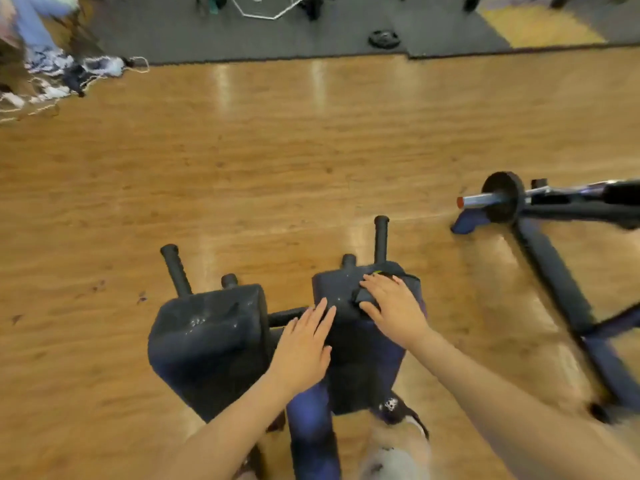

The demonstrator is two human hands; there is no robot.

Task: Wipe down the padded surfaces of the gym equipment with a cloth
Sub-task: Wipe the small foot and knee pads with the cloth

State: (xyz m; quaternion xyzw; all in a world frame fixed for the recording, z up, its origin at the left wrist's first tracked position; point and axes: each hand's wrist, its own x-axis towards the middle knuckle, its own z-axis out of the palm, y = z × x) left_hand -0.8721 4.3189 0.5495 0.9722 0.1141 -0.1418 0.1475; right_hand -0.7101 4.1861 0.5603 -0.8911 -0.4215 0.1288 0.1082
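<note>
Two bare forearms come up from the bottom edge toward a dark gym machine. Below them a blue-purple frame post (311, 431) stands on the wooden floor (277, 150), and a shoe (398, 459) shows beside it, blurred.

On the right pad (341, 285) lie both hands. The left hand (304, 344) rests flat on the near left edge of this pad, its fingers straight and close together, pointing away from the camera. The right hand (394, 306) presses a dark cloth (363, 294) onto the top of the same pad; its fingers are straight and a little spread, the thumb set apart. Part of the cloth hangs over the right side of the pad.

The left pad (207, 337) is just beside, with shiny wet spots on its top. Black handles (176, 270) stick out beyond both pads.

To the right, well apart, a black stand (554, 271) carries a bar with a weight plate (502, 197). Far behind, a loose plate (383, 39) lies on the grey mat (242, 36).
</note>
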